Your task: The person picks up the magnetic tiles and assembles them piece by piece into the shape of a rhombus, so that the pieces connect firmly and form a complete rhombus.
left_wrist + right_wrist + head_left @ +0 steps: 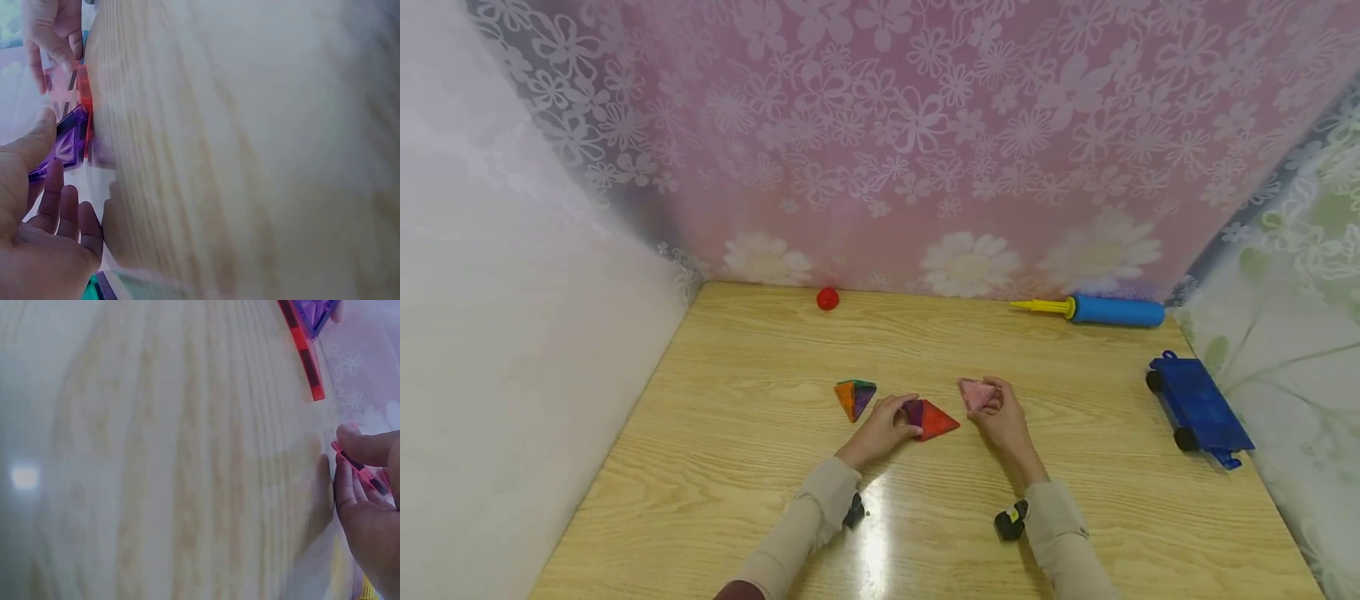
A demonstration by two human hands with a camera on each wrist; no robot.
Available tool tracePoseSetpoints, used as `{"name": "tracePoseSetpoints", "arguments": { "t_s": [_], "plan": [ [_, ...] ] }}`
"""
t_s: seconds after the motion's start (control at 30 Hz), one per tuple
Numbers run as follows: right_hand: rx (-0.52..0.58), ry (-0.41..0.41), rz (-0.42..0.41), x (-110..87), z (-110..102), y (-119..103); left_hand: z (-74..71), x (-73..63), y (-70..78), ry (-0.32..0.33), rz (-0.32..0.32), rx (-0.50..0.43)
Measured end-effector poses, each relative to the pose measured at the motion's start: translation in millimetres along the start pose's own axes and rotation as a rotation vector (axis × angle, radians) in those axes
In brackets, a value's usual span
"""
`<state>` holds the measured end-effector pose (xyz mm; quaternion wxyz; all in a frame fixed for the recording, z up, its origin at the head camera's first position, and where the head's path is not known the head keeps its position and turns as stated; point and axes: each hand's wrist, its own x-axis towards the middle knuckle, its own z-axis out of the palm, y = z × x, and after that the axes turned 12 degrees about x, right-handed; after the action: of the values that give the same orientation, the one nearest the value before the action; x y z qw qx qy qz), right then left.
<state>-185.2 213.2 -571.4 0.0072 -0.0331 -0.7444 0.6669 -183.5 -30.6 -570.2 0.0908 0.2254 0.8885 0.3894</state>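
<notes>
The left hand [877, 432] pinches a purple tile [914, 411], a red tile [937, 421] just beyond its fingers; the right hand [1006, 423] grasps a pink tile [976, 394]. A steady left pinch should keep edges aligned.

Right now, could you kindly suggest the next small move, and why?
I would probably ease the pink tile, pinched in the right hand, left toward the red tile: a gap separates them, while the left hand holds the purple tile next to the red one.
</notes>
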Motion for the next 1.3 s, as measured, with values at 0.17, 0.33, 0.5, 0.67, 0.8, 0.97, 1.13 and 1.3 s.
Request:
{"name": "tracePoseSetpoints", "arguments": {
  "t_s": [0.17,0.33,0.5,0.67,0.8,0.97,1.13,1.3],
  "plan": [
    [0.026,-0.051,-0.155,-4.1,6,-2,-0.5,1.8,-1.7,-0.008,0.007,0.007],
    [-0.067,-0.080,-0.153,-9.1,16,-12,-1.5,2.2,-1.7,-0.021,0.012,0.008],
    [-0.100,-0.122,-0.152,-9.4,22,-12,-2.2,2.3,0.8,-0.019,0.017,0.019],
    [-0.153,-0.155,-0.207,-9.8,23,-10,-1.4,2.5,1.8,-0.017,0.018,0.024],
    [-0.166,-0.174,-0.231,-10.0,24,-8,-0.3,3.1,2.1,-0.017,0.021,0.012],
    [-0.175,-0.189,-0.253,-10.0,24,-7,1.0,3.9,4.0,-0.015,0.026,-0.011],
    [-0.137,-0.173,-0.221,-11.8,24,-8,3.6,5.2,4.8,-0.010,0.020,-0.044],
    [-0.078,-0.176,-0.149,-14.6,25,-10,6.1,7.4,6.1,-0.001,0.014,-0.091]
  ]
}}
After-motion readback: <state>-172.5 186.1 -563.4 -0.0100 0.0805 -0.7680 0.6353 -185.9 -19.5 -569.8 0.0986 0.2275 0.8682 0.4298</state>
